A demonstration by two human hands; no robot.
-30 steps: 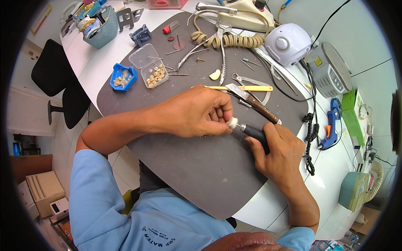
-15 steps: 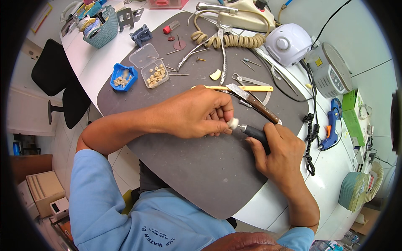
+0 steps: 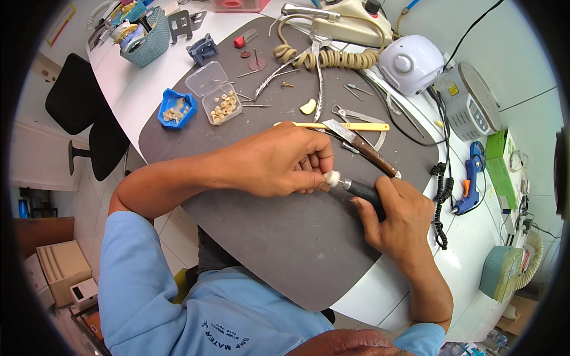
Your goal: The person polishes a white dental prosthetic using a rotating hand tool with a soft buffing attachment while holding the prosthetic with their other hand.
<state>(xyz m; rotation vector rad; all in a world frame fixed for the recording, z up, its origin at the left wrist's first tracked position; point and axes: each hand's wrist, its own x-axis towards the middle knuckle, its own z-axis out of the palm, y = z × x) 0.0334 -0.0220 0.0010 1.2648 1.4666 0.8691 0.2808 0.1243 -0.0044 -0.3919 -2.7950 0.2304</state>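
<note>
My left hand [image 3: 285,163] is closed, its thumb and fingertips on a small white rounded piece [image 3: 332,178] at the metal tip of a black rotary handpiece [image 3: 365,193]; whether the tip touches it I cannot tell. My right hand [image 3: 396,216] grips that handpiece. Just beyond my hands lie a yellow-handled tool [image 3: 368,127], a wooden-handled knife [image 3: 374,151] and a metal gauge [image 3: 356,115]. Farther back are a clear box of small beige pieces [image 3: 223,107], a blue tray of fragments [image 3: 176,110], long metal pliers [image 3: 320,83] and a cream crescent piece [image 3: 307,107].
A grey mat [image 3: 261,237] lies on the white table [image 3: 362,293], with a white motor unit [image 3: 409,64], grey machine [image 3: 472,101], coiled hose [image 3: 350,59] and blue glue gun [image 3: 469,187] toward the right and back. A teal basket [image 3: 145,44] sits back left.
My hands and the white piece have shifted very slightly, along with a small shift of the whole view. Both grips look the same.
</note>
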